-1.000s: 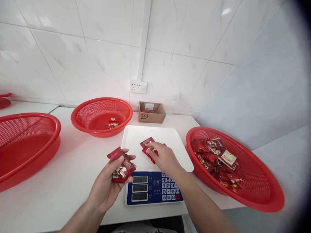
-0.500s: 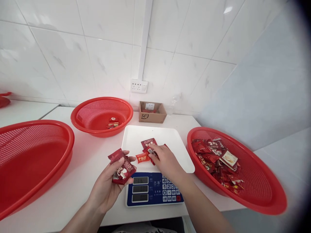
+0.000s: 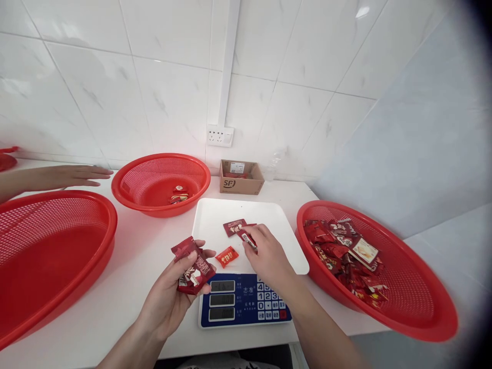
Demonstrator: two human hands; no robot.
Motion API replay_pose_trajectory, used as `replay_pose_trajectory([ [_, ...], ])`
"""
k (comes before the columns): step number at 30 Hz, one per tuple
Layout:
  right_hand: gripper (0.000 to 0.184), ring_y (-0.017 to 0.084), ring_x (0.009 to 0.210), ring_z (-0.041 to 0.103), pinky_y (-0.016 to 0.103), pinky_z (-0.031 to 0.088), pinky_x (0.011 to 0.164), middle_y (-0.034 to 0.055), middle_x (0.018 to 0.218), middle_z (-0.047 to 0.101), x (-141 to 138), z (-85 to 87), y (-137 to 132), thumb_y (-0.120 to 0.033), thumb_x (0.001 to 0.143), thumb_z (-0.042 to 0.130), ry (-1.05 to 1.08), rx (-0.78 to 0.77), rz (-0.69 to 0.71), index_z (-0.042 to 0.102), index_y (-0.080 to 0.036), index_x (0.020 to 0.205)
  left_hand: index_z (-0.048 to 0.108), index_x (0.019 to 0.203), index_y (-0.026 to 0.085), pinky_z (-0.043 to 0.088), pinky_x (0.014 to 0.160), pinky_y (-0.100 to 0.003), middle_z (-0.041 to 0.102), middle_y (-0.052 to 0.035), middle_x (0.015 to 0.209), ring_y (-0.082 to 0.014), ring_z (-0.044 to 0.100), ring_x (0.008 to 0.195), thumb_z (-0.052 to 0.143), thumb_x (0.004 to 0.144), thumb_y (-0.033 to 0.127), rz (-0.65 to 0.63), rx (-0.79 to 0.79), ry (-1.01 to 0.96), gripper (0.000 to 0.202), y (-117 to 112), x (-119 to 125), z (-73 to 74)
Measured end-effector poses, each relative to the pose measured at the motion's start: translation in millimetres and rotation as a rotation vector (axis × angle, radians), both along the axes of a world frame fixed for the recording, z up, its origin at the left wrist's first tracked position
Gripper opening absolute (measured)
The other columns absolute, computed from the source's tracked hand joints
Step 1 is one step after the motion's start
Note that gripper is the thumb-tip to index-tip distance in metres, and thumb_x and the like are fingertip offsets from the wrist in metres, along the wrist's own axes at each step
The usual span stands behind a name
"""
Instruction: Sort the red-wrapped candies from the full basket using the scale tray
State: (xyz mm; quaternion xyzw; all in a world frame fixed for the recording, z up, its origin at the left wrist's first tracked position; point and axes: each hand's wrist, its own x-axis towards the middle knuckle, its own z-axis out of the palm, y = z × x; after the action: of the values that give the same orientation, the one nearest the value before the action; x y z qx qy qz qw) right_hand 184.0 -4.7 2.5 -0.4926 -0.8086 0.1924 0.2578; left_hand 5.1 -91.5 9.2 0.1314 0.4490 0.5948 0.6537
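Note:
My left hand (image 3: 169, 292) is closed around dark red snack packets (image 3: 194, 271), held in front of the scale's left side. Over the white weighing pan (image 3: 215, 212), my right hand (image 3: 269, 253) pinches a dark red packet (image 3: 249, 240), partly covered by my fingers. Another dark red packet (image 3: 233, 227) lies flat on the pan just beyond it. A smaller bright red packet (image 3: 227, 256) rests near the pan's front edge, between my hands. The scale's blue panel (image 3: 244, 320) has three displays and a keypad, partly behind my right wrist.
A red basket (image 3: 423, 287) of many packets stands at right. Another red basket (image 3: 126, 179) at the back holds a few packets; a third (image 3: 57, 266) sits at left. An SF carton (image 3: 246, 187) stands by the wall. Another person's hand (image 3: 73, 177) reaches in from the left.
My right hand has shifted slightly right with its packet, away from the small bright red packet, which has turned a little. Another person's hand has come in at left. My left hand is nearly still.

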Motion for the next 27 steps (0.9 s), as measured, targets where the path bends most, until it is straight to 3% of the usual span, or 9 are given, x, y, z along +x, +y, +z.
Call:
replay_pose_trajectory([
  [5, 0.028, 0.017, 0.087, 0.056, 0.030, 0.044, 0.077, 0.0033, 0.090, 0.061, -6, 11.1, -24, -0.010, 0.082, 0.048, 0.006, -0.157, 0.343, 0.059, -0.024, 0.104, 0.058, 0.108, 0.019, 0.054, 0.048, -0.024, 0.065, -0.0101, 0.103, -0.0169, 0.063, 0.074, 0.057, 0.082, 0.019, -0.010, 0.009, 0.000, 0.027, 0, -1, 0.0],
  [8, 0.034, 0.018, 0.086, 0.055, 0.030, 0.043, 0.074, 0.0045, 0.088, 0.060, -8, 8.3, -24, -0.005, 0.079, 0.046, -0.056, -0.168, 0.376, 0.058, -0.022, 0.106, 0.058, 0.109, 0.020, 0.053, 0.048, -0.024, 0.065, -0.0098, 0.103, -0.0171, 0.063, 0.074, 0.058, 0.082, 0.020, -0.016, 0.008, -0.013, 0.027, 1, -1, -0.5],
  [13, 0.036, 0.022, 0.093, 0.056, 0.036, 0.043, 0.080, 0.0091, 0.097, 0.060, 2, 4.6, -5, -0.006, 0.078, 0.046, -0.091, -0.129, 0.173, 0.059, -0.020, 0.109, 0.059, 0.107, 0.019, 0.054, 0.048, -0.024, 0.065, -0.0101, 0.104, -0.0160, 0.063, 0.072, 0.058, 0.081, 0.021, -0.003, -0.005, -0.002, 0.026, 0, -2, -2.4],
  [16, 0.032, 0.021, 0.094, 0.058, 0.036, 0.045, 0.082, 0.0073, 0.101, 0.061, 21, 7.7, 3, -0.015, 0.083, 0.045, -0.006, -0.123, 0.057, 0.057, -0.023, 0.111, 0.060, 0.106, 0.019, 0.055, 0.050, -0.025, 0.065, -0.0097, 0.103, -0.0165, 0.063, 0.074, 0.060, 0.080, 0.020, 0.005, -0.029, 0.010, 0.026, -2, -2, -1.0],
  [19, 0.028, 0.021, 0.099, 0.059, 0.036, 0.045, 0.085, 0.0064, 0.108, 0.063, 53, 11.9, 6, -0.028, 0.088, 0.042, 0.058, -0.099, -0.065, 0.056, -0.024, 0.113, 0.061, 0.104, 0.019, 0.056, 0.052, -0.026, 0.065, -0.0087, 0.099, -0.0172, 0.064, 0.074, 0.061, 0.079, 0.019, 0.014, -0.048, 0.043, 0.025, -3, 0, 5.8],
  [23, 0.035, 0.024, 0.102, 0.060, 0.036, 0.046, 0.087, 0.0073, 0.114, 0.065, 107, 14.5, 8, -0.033, 0.087, 0.042, 0.004, -0.075, -0.310, 0.053, -0.022, 0.119, 0.063, 0.100, 0.019, 0.053, 0.048, -0.023, 0.066, -0.0076, 0.092, -0.0161, 0.063, 0.067, 0.064, 0.076, 0.019, 0.013, -0.020, 0.081, 0.024, -4, 4, 14.4],
  [27, 0.043, 0.023, 0.111, 0.056, 0.034, 0.045, 0.090, 0.0052, 0.125, 0.059, 161, 14.3, 10, -0.037, 0.089, 0.043, -0.149, -0.178, -0.365, 0.048, -0.025, 0.130, 0.065, 0.098, 0.021, 0.052, 0.043, -0.024, 0.068, -0.0081, 0.094, -0.0187, 0.064, 0.066, 0.073, 0.065, 0.022, 0.011, -0.028, 0.097, 0.034, 0, -5, 4.4],
])
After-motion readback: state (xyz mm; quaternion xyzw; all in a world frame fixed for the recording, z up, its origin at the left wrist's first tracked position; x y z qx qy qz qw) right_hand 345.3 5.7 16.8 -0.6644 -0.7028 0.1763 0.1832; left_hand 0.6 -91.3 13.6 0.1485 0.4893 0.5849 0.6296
